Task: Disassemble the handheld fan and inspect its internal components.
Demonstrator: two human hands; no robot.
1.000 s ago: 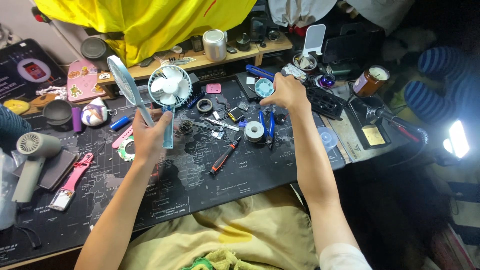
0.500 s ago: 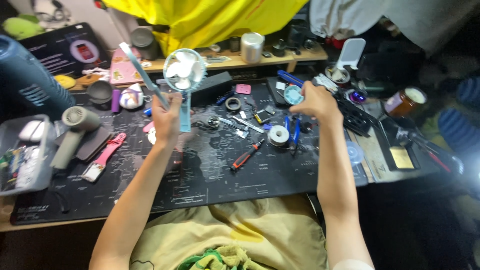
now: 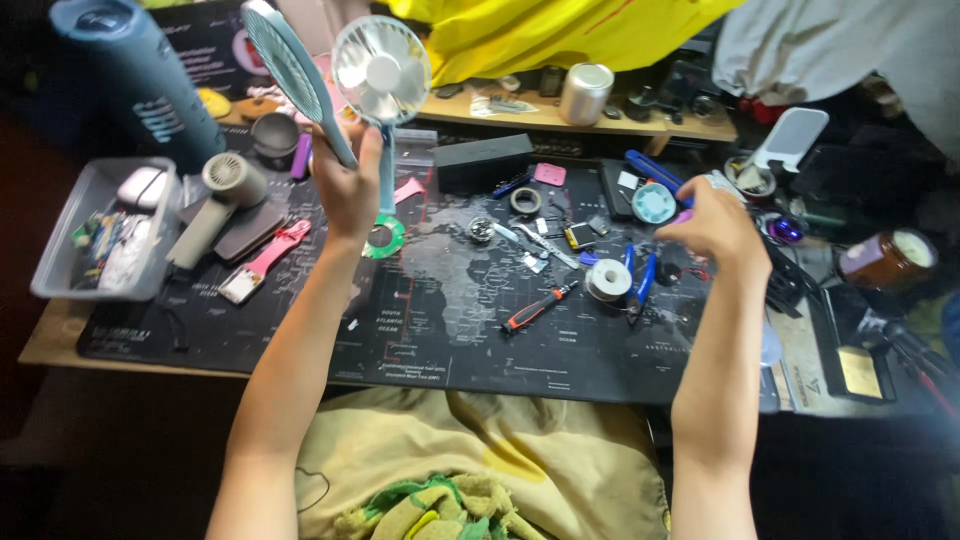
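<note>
A: What does the left hand (image 3: 350, 190) have hold of?

B: Two things in one closed fist — the pale blue handle of a small hand fan (image 3: 381, 75), its round white head standing upright above the knuckles, and the fan's loose grille cover (image 3: 285, 70), a pale blue mesh oval that leans off toward 11 o'clock.

A: How would you judge the fan to handle?

B: Light, I'd say, and stiff along the handle. With the cover off, the thin white blades sit bare and look easy to bend or snap, so the handle is the place to grip, low down near the base, fingers clear of the head. The mesh cover looks thin and springy; pinch it by the rim, not the middle.

A: And the right hand (image 3: 712, 222)?

B: It hangs over the black mat (image 3: 440, 330) on the table, at about 3 o'clock from the fan, fingers curled inward. A bit of purple shows at its fingertips, but I cannot tell whether it grips anything — the back of the hand hides the palm.

A: What lies near it?

B: A roll of solder wire (image 3: 607, 280) just at 8 o'clock from it, blue-handled pliers (image 3: 640, 280) beside that, a round teal disc (image 3: 655, 203) at 10 o'clock, and a red-and-black screwdriver (image 3: 538, 306) further out toward 8 o'clock. All small, hard and apt to skid on the smooth mat
</note>
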